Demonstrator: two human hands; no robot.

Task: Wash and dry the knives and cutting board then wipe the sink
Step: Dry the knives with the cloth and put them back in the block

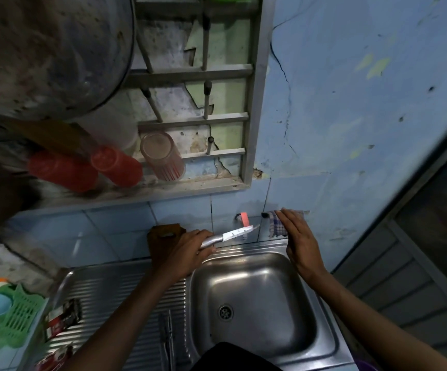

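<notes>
The left hand [187, 251] has its grip closed round the metal handle of a silver-bladed kitchen knife [230, 235], held above the back rim of the stainless steel sink basin [257, 298], blade pointing right toward the pink-handled wall tap [244, 219]. The right hand [298, 236] is released, fingers straight and flat against a blue-and-white checked cloth [277, 226] that hangs on the tiled wall just right of the tap. Behind the left hand a dark brown wooden cutting board [160, 245] stands upright against the wall, at the back of the ribbed steel drainboard [126, 298]. The basin holds nothing but its round drain [225, 311]. More metal utensils [168, 333] lie on the drainboard near the basin's left edge; whether they are knives cannot be told. At the far left a green plastic basket [16, 319] holds blue, white and orange pieces. On the grey wall rack [251, 124] above, two red plastic cups [91, 167] and a translucent pink ribbed cup [163, 156] lie on their sides.
</notes>
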